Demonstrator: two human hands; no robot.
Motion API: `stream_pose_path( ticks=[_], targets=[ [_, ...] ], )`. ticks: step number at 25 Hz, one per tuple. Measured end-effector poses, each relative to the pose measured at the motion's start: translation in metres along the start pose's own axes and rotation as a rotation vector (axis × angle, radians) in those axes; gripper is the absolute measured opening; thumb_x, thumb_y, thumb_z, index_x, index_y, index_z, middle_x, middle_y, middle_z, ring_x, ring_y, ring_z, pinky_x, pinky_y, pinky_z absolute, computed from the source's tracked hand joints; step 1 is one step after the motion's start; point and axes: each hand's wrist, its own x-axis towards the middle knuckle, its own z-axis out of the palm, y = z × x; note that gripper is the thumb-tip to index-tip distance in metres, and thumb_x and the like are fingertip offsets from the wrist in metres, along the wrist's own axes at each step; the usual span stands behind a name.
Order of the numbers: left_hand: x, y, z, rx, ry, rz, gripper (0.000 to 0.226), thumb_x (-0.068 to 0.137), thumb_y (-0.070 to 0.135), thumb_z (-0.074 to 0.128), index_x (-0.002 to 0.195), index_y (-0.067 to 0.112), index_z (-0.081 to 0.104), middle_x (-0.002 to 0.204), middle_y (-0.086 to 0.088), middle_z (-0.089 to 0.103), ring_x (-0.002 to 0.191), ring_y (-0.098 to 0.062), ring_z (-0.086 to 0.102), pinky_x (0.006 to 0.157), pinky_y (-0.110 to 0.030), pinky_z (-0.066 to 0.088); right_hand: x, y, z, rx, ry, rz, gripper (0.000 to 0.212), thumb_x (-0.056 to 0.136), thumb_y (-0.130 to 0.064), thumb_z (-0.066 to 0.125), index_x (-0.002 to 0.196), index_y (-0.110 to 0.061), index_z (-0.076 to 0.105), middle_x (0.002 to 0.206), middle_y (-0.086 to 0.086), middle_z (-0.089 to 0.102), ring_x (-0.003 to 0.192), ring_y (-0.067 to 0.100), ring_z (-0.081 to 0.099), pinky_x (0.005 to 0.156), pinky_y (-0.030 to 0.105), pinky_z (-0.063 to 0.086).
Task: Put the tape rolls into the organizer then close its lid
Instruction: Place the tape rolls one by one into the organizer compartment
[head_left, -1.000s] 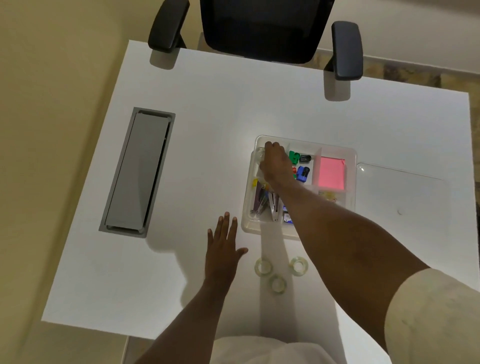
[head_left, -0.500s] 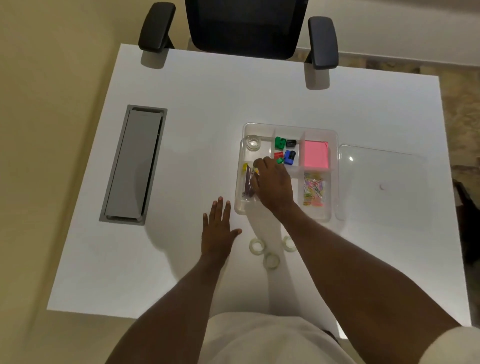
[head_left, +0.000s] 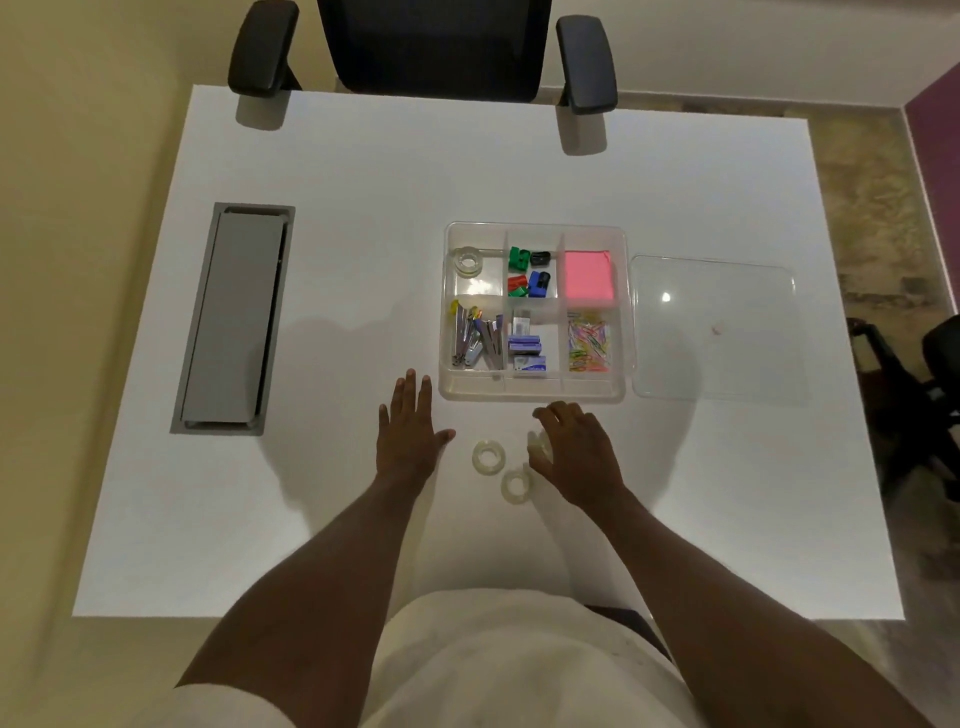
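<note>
Right now R hand (head_left: 576, 453) curls over a roll (head_left: 537, 445) just near of organizer (head_left: 535, 389), grip unclear; L hand (head_left: 408, 434) flat, fingers apart. Risk: slick roll slips, knocks 2 others (head_left: 489, 457) away.

The organizer (head_left: 535, 387) and lid (head_left: 727, 358) are seen as clear, glossy plastic. The tape rolls (head_left: 489, 457) appear translucent and shiny. The table (head_left: 363, 171), upper left, is finished matt white and smooth. The hatch (head_left: 234, 317) is noted as dull grey metal.
</note>
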Motion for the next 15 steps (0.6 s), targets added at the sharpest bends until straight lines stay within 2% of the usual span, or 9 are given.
stream_pose_path(
  ticks=[3,11,15],
  targets=[
    [0.0,0.001,0.0,0.001,-0.003,0.007,0.093,0.101,0.046,0.056,0.165,0.019,-0.006,0.173,-0.004,-0.016,0.161,-0.023,-0.014,0.131,-0.051,0.005,-0.012,0.01,0.006,0.035,-0.144,0.137,0.072,0.085,-0.05,0.073,0.145,-0.018,0.048,0.139,0.004,0.053,0.123,0.025,0.054,0.101,0.038,0.048],
    [-0.001,0.002,0.0,-0.001,-0.011,0.006,0.093,0.101,0.046,0.056,0.165,0.018,-0.006,0.172,-0.005,-0.016,0.16,-0.023,-0.014,0.131,-0.051,0.004,-0.012,0.009,0.011,0.1,-0.162,0.189,0.053,0.085,-0.031,0.077,0.13,-0.014,0.056,0.129,0.008,0.056,0.11,0.026,0.058,0.093,0.038,0.054],
    [-0.001,0.002,0.0,0.009,-0.005,0.005,0.093,0.101,0.046,0.056,0.164,0.018,-0.007,0.172,-0.005,-0.017,0.161,-0.023,-0.014,0.131,-0.051,0.005,-0.001,-0.001,0.002,0.11,-0.004,0.02,0.056,0.084,-0.036,0.076,0.131,-0.013,0.058,0.129,0.009,0.06,0.11,0.026,0.062,0.091,0.037,0.056]
  ],
)
